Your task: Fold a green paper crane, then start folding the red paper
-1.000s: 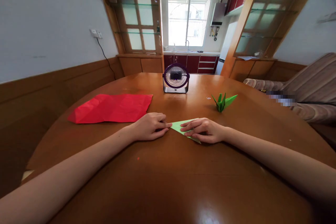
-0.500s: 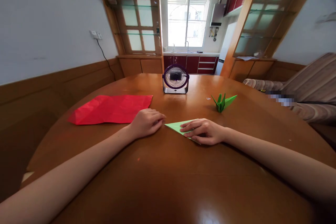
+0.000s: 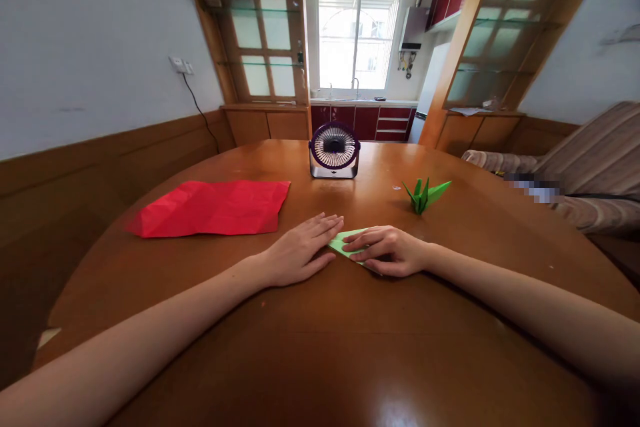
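On table, left hand (image 3: 300, 250) now flat, fingers spread, pressing left tip of green paper (image 3: 346, 243); right hand (image 3: 387, 250) pins right side.

Two hands lay on the surface (image 3: 320, 347): the left hand (image 3: 300, 250) and the right hand (image 3: 390, 250), one at each side of the folded paper. Three pieces of paper were there in all: one light green folded sheet (image 3: 345, 240) between the hands, one red sheet (image 3: 215, 207) at about ten o'clock from them, and one dark green origami figure (image 3: 425, 193) at about two o'clock. One small desk fan (image 3: 334, 150) stood at twelve o'clock. There was one wooden surface carrying all of these.
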`<state>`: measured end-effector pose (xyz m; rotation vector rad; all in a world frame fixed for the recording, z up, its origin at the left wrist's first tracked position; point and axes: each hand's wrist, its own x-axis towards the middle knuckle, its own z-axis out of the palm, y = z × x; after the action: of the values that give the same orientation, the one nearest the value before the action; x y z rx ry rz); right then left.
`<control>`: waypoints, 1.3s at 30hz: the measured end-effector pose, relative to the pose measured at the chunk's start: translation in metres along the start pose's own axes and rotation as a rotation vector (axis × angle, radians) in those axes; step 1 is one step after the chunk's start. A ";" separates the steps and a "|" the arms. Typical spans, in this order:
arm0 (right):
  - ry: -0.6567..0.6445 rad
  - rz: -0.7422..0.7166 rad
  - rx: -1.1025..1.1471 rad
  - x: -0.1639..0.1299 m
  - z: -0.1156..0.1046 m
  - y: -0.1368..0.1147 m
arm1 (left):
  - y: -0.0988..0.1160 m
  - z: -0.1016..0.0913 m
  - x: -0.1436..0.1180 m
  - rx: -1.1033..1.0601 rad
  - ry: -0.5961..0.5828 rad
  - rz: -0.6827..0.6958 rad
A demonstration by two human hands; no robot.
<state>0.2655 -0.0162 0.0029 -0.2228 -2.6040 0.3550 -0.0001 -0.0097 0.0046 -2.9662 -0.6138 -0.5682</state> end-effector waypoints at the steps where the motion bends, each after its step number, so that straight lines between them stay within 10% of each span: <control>1: -0.001 0.000 -0.006 0.000 0.000 0.000 | 0.002 0.001 0.000 -0.026 -0.065 -0.035; 6: 0.001 -0.027 -0.045 0.002 -0.001 -0.002 | 0.003 0.005 -0.003 -0.105 -0.288 -0.084; 39: -0.091 -0.009 -0.178 0.005 -0.006 -0.008 | 0.002 -0.004 0.002 -0.128 -0.406 -0.064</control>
<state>0.2632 -0.0210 0.0127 -0.2604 -2.7272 0.1329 0.0012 -0.0115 0.0086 -3.2170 -0.7261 0.0006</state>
